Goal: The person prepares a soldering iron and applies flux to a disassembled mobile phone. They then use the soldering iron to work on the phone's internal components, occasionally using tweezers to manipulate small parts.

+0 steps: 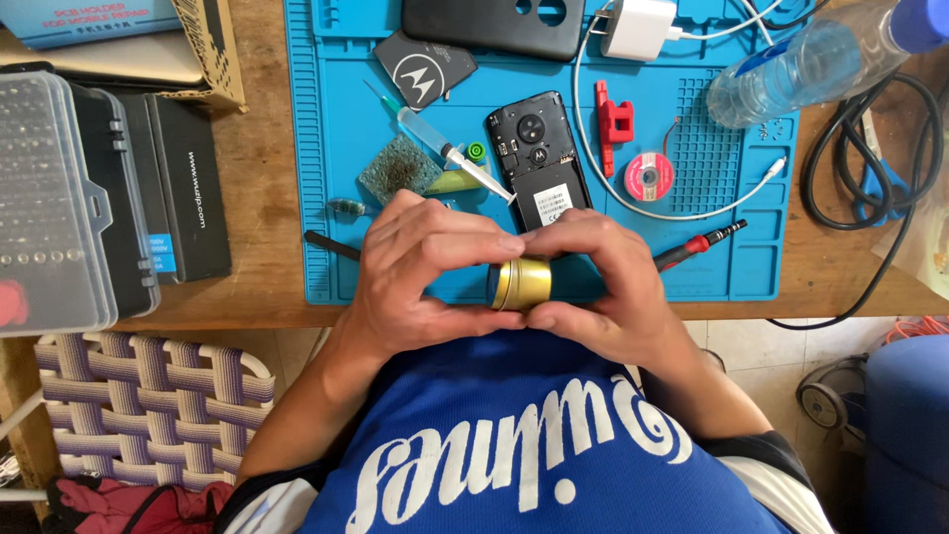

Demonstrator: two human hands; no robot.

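Observation:
A small round gold tin (521,284) is gripped between both my hands just above the near edge of the blue work mat (336,129). My left hand (425,277) wraps its left side, fingers on top and thumb below. My right hand (603,287) clasps its right side the same way. Just beyond my fingers an opened black phone (534,163) lies back-up on the mat, with a syringe (445,148) pointing at it.
On the mat lie a black phone cover (494,25), a white charger (638,28) with cable, a red clip (613,114), a solder wick spool (648,176), a sponge (397,168) and a red-handled screwdriver (697,245). A plastic bottle (801,64) lies right; bit cases (59,198) stand left.

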